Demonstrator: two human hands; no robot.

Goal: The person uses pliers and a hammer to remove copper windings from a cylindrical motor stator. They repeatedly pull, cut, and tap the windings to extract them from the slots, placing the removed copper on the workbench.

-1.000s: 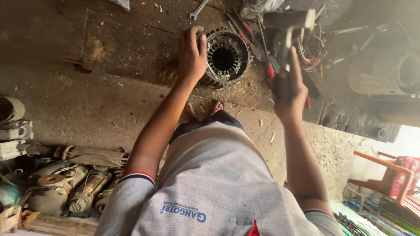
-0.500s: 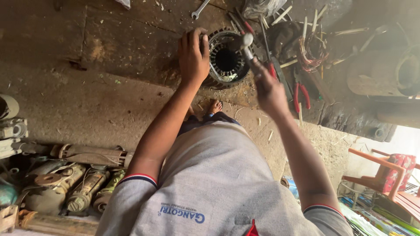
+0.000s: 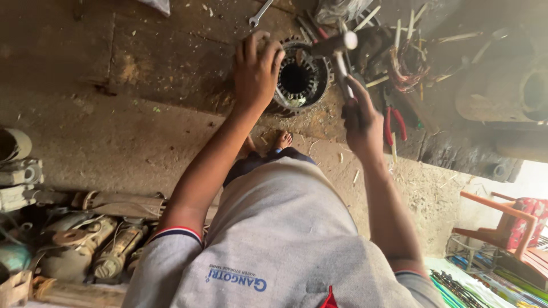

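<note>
Landmark: the stator (image 3: 299,80), a round ribbed motor core with an open bore, lying on a rough, dirty slab; nearest the camera, on the person's own side of it, a grey shirt and one bare foot (image 3: 282,138) just short of the slab's edge; the left hand (image 3: 257,71) lies spread over the stator's left rim, fingers pressing down on the housing rather than wrapped round it; the right hand (image 3: 361,117), to the stator's right, is clenched on the handle of a hammer (image 3: 337,45), whose head hangs just above the core's right rim; to strike well, I judge, keep the left fingers clear of the struck edge, hold the core flat, and use short square blows so the laminations are not bent; right of the stator lie red-handled pliers (image 3: 395,122) and a tangle of copper wire (image 3: 405,71) among loose sticks; beyond it, a spanner (image 3: 260,12); far left of it, old motors (image 3: 85,251) are heaped against the floor; far right, an orange chair (image 3: 502,219); the concrete is stained and littered with chips.
</note>
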